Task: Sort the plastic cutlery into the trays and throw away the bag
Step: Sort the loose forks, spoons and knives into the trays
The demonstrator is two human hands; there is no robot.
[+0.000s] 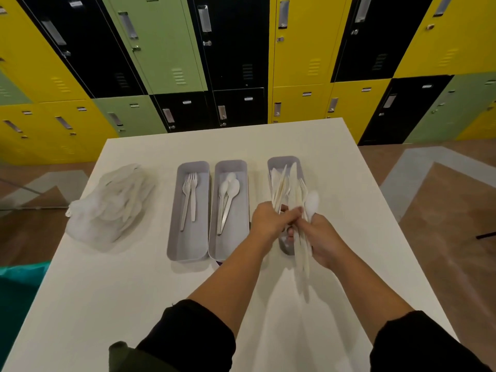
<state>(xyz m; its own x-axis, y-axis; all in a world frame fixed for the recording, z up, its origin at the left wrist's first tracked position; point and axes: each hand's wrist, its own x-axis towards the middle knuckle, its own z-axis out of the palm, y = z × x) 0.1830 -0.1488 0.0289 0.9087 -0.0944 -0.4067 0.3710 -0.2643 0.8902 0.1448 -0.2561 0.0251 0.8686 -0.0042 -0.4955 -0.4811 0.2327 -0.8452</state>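
The right hand (323, 238) grips a mixed bunch of cutlery (300, 226) over the right tray (285, 162), so the left hand (271, 220) can pinch one piece out.

Coloured lockers (241, 49) behind white table (134, 304), wooden floor (442, 210).

Locker (300, 41) door labels too blurred; nothing legible.

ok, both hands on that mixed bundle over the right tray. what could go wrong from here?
1. The right hand grips a loose bundle of mixed cutlery; pieces could slip onto the table.
2. A fork and spoon sit in it over the right tray holding knives, so missorting seems likely.
3. The bag still holds cutlery.
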